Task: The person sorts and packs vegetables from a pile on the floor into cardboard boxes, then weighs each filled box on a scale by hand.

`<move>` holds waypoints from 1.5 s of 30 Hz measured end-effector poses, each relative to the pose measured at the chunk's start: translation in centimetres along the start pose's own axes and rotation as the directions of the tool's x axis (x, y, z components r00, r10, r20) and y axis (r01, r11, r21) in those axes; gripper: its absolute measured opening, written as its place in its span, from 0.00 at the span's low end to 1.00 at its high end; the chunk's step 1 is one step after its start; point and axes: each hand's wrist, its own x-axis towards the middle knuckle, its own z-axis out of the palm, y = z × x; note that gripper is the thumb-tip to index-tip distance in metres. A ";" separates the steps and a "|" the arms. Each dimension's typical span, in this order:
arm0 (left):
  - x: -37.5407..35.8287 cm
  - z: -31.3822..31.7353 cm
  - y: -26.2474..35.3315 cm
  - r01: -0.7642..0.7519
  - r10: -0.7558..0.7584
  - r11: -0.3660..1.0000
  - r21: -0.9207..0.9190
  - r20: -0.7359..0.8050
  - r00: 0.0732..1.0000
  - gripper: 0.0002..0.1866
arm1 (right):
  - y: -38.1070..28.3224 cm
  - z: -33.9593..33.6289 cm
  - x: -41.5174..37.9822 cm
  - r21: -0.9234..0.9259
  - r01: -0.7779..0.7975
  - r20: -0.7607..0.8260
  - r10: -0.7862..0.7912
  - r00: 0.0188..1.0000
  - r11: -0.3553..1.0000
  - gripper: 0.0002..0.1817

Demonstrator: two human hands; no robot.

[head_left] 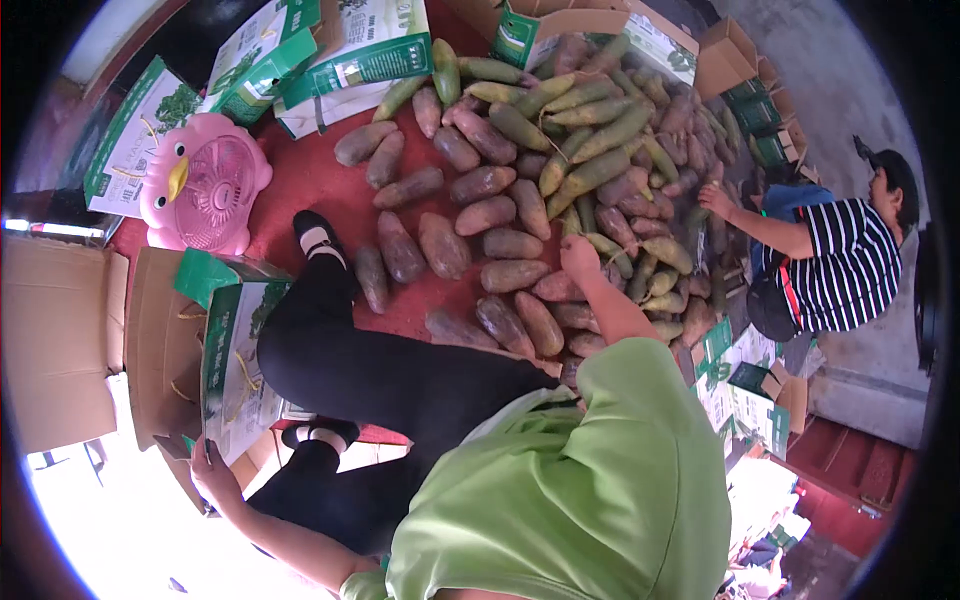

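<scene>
A big pile of oblong fruits (pixel 520 150), brownish-purple and green, lies on a red floor covering (pixel 310 180). My right hand (pixel 580 256) reaches into the near side of the pile, and its fingers curl down over a pinkish-brown fruit (pixel 556 288). My left hand (pixel 213 470) is low on the left and grips the bottom edge of a green and white carton (pixel 235 355) that stands beside my black-trousered leg (pixel 370 370). My green shirt fills the bottom of the view.
Another person in a striped shirt (pixel 845 265) sits at the right with a hand (pixel 716 199) on the pile. A pink bird-shaped fan (pixel 205 185) stands at the left. Brown cardboard boxes (pixel 60 340) and more green cartons (pixel 360 50) ring the pile.
</scene>
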 end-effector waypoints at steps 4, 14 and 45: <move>-0.1 0.2 -0.1 -0.081 0.080 0.996 -0.030 -0.033 0.996 0.11 | 1.9 -0.1 2.7 -0.207 -0.105 -0.022 0.103 0.994 0.973 0.12; 0.0 0.0 -0.3 -0.046 0.045 0.999 -0.022 -0.036 0.998 0.09 | 1.7 0.0 5.6 -0.408 -0.118 0.167 0.201 0.965 0.905 0.15; -1.8 -2.2 5.7 0.036 -0.041 0.998 -0.046 -0.101 0.994 0.16 | -4.9 -4.5 5.6 -0.031 0.277 -0.137 -0.278 0.951 0.961 0.10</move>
